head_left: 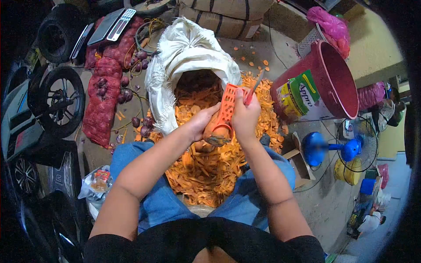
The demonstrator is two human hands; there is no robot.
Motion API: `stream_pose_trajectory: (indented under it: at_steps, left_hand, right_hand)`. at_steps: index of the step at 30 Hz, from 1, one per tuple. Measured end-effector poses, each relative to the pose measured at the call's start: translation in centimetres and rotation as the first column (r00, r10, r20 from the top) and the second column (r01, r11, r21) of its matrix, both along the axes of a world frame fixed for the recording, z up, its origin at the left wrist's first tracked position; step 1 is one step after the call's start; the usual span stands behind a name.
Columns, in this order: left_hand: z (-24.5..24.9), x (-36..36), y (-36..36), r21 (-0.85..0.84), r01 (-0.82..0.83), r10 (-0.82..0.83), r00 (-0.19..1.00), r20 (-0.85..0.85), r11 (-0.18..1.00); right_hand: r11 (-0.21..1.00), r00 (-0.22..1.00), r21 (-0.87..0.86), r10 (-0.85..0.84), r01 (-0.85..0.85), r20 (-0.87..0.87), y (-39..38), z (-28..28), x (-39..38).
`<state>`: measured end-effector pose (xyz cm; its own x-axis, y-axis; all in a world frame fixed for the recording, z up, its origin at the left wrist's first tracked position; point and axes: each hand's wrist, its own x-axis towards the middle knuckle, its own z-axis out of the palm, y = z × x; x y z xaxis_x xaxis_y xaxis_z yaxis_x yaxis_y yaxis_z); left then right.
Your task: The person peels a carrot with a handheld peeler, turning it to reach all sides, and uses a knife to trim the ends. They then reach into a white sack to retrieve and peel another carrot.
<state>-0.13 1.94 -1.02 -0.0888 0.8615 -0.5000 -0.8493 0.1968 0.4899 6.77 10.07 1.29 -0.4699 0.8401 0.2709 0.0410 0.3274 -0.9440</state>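
**Two hands, one carrot, one slicer above a heap of shavings**

One large carrot [212, 133] is held up, with one orange perforated slicer [227, 105] laid along it and one red-handled blade tool [249, 97] beside that. There is one white sack [193, 48], one red bucket [318, 72] and one blue fan [351, 150]; the orange shavings [197, 175] are too many to count.

The carrot lies between the two hands, its dark end pointing back toward the person. The left hand [204, 122] is clamped on its left side. The right hand [244, 116] is closed around the slicer's edge and the blade tool, whose tip points up and away. The hands are near each other, with carrot and slicer between them.

The slicer hides much of the carrot's upper face, and the left fingers cover more. Below, shavings spread over the floor [326, 195] between two denim-clad legs [162, 204] and run into the mouth of the sack, where shadow hides the depth. The bucket leans at the right, beyond the right hand; the fan lies nearer the person, by a cardboard box [300, 168]. At far left, red net bags of onions [100, 109] lie near a black wheel [80, 94].
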Motion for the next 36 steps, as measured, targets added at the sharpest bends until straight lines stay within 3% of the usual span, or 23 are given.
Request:
stream_pose_trajectory:
  at_steps: [2,3,4,5,6,9,10,12,14,16,18,19,20,22,24,26,27,29,31,32,34,36]
  left_hand:
    - [0.0,-0.2,0.2,0.012,-0.002,0.002,1.000,-0.009,1.000]
    - [-0.4,-0.7,0.0,0.048,0.115,-0.112,0.992,-0.060,0.992]
    - [0.2,-0.8,-0.1,0.079,0.229,-0.219,0.969,-0.115,0.970]
    - [1.2,0.0,-0.6,-0.041,0.285,-0.288,0.943,-0.165,0.958]
    - [0.3,1.0,-0.9,-0.024,0.303,-0.304,0.952,-0.028,0.953]
    - [0.9,2.3,-1.7,0.012,0.360,-0.356,0.926,-0.123,0.933]
    - [1.0,2.1,-1.6,0.023,0.352,-0.351,0.935,-0.048,0.936]
    - [1.0,1.1,-1.3,0.034,0.343,-0.344,0.939,0.024,0.939]
    - [0.6,-0.3,-1.1,-0.010,0.202,-0.202,0.979,0.016,0.979]
    - [0.3,-0.8,-0.8,-0.024,0.140,-0.141,0.990,-0.008,0.990]
    - [-0.9,-1.4,-0.5,0.070,0.145,-0.148,0.989,0.029,0.987]
    - [0.3,-1.0,-0.3,0.036,0.006,-0.011,0.991,0.137,0.999]
    - [0.1,-0.8,-0.3,0.034,0.005,-0.010,0.990,0.137,0.999]
    - [0.5,-0.4,-0.3,-0.006,-0.021,0.020,0.998,-0.068,1.000]
    - [0.8,0.2,-0.7,-0.033,0.007,-0.011,0.995,-0.098,0.999]
    - [0.3,0.7,-0.9,0.017,0.234,-0.229,0.962,-0.150,0.972]
    - [0.8,1.0,-1.4,-0.034,0.316,-0.318,0.946,-0.068,0.948]
    - [1.8,1.5,-1.8,-0.014,0.287,-0.287,0.950,-0.120,0.958]
    - [2.1,1.4,-1.9,0.039,0.225,-0.218,0.965,-0.146,0.973]
    - [1.8,0.9,-1.7,0.041,0.226,-0.218,0.965,-0.149,0.973]
    - [0.6,-0.4,-1.4,-0.022,0.206,-0.203,0.974,0.100,0.978]
    - [0.4,-0.9,-1.3,-0.025,0.163,-0.160,0.982,0.096,0.986]
  right_hand:
    - [0.991,0.998,-0.129,-0.042,0.034,-0.055,0.4,0.0,0.0]
    - [0.991,0.997,-0.129,-0.044,0.037,-0.055,1.2,-0.1,0.1]
    - [0.982,0.982,0.040,-0.186,0.184,0.026,2.8,-0.2,0.2]
    - [0.926,0.940,0.217,-0.333,0.310,0.079,4.6,-0.4,0.4]
    - [0.886,0.887,0.171,-0.451,0.431,0.097,6.8,-0.6,0.8]
    - [0.755,0.747,0.181,-0.653,0.630,0.123,11.8,-2.1,2.8]
    - [0.752,0.745,0.181,-0.656,0.634,0.121,11.8,-2.1,2.8]
    - [0.792,0.796,-0.103,-0.606,0.601,-0.014,11.2,-0.9,2.5]
    - [0.826,0.833,-0.129,-0.553,0.549,0.009,8.4,1.3,1.6]
    - [0.957,0.943,-0.070,-0.288,0.280,-0.164,5.5,2.0,0.6]
    - [0.991,0.984,-0.055,-0.129,0.123,-0.124,1.8,2.2,-0.2]
    - [0.998,0.998,-0.028,-0.051,0.050,-0.029,0.4,1.6,-0.2]
    - [1.000,0.997,-0.008,0.024,-0.023,0.069,-0.3,1.1,-0.1]
    - [0.996,0.994,0.084,-0.015,0.006,0.104,-0.2,0.9,0.0]
    - [0.983,0.990,0.180,-0.057,0.032,0.133,0.9,0.5,-0.1]
    - [0.941,0.959,0.211,-0.280,0.265,0.047,4.7,-0.6,0.1]
    - [0.911,0.920,0.176,-0.387,0.372,0.062,6.9,-0.8,0.5]
    - [0.865,0.865,0.133,-0.496,0.484,0.077,10.1,-1.2,1.6]
    - [0.803,0.815,-0.173,-0.579,0.570,0.002,11.0,-0.7,2.2]
    - [0.803,0.815,-0.172,-0.580,0.571,-0.002,10.9,-0.6,2.2]
    - [0.896,0.880,-0.348,-0.382,0.277,-0.282,7.7,2.2,1.1]
    - [0.975,0.977,-0.203,-0.129,0.093,-0.172,4.2,2.9,0.6]
